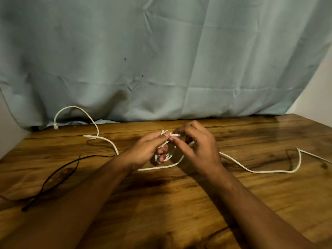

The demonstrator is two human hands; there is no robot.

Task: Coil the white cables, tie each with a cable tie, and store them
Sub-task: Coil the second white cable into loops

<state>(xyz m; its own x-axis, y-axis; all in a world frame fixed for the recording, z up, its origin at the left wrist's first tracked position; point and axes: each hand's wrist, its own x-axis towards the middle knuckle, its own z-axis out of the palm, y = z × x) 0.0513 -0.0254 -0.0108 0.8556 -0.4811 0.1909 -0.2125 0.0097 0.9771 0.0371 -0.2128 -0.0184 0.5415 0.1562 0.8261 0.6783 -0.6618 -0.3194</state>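
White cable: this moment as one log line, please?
step: coiling | left hand: holds white cable coil | right hand: pinches its end | black cable ties: lying on wooden table

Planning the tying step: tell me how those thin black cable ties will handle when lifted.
The thin black cable ties look springy, not limp: they lie in bowed arcs. Probably light, being slender. Perhaps fiddly to pinch off the wooden table.

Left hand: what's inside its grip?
The left hand grips a small coil of white cable; loops show above and below its fingers. The fingers cover the coil's middle, so the turn count is hidden.
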